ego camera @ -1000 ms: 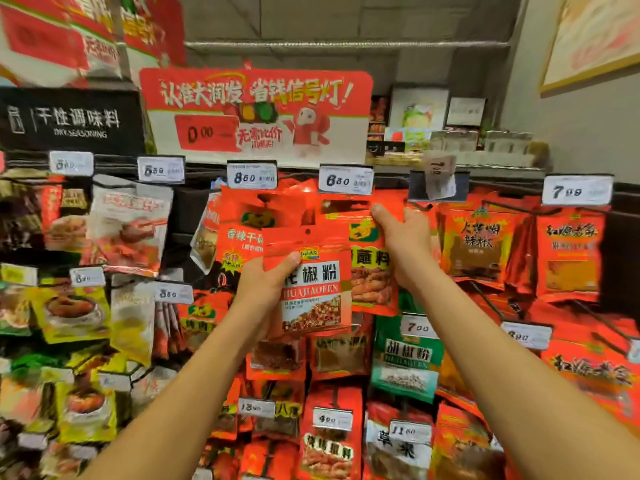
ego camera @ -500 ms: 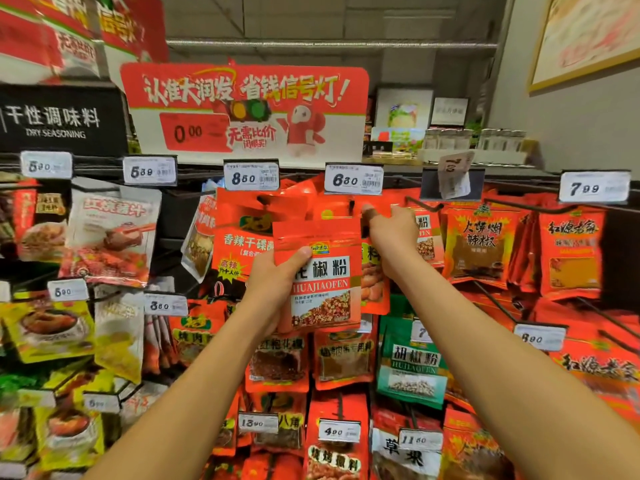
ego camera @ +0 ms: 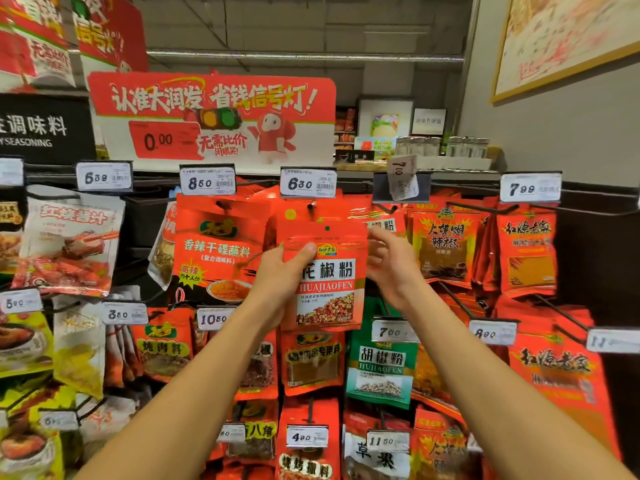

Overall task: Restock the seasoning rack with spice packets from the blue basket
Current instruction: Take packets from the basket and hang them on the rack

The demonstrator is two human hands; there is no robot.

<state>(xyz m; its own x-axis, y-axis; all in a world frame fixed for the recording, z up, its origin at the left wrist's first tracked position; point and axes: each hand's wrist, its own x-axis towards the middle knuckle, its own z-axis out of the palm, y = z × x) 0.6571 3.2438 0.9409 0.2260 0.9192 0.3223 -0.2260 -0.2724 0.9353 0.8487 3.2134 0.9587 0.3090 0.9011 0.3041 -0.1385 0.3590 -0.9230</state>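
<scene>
Your left hand [ego camera: 277,271] grips the red HUAJIAOFEN packet [ego camera: 327,282] by its left edge, thumb clamped across the front near the top. Your right hand [ego camera: 391,268] sits just right of the packet, fingers [ego camera: 375,240] loosely spread at its upper right edge; you cannot tell if they touch it. The packet's top overlaps the red packets hanging on the hook [ego camera: 310,206] under the 6.30 price tag [ego camera: 308,183], on the seasoning rack [ego camera: 588,237].
</scene>
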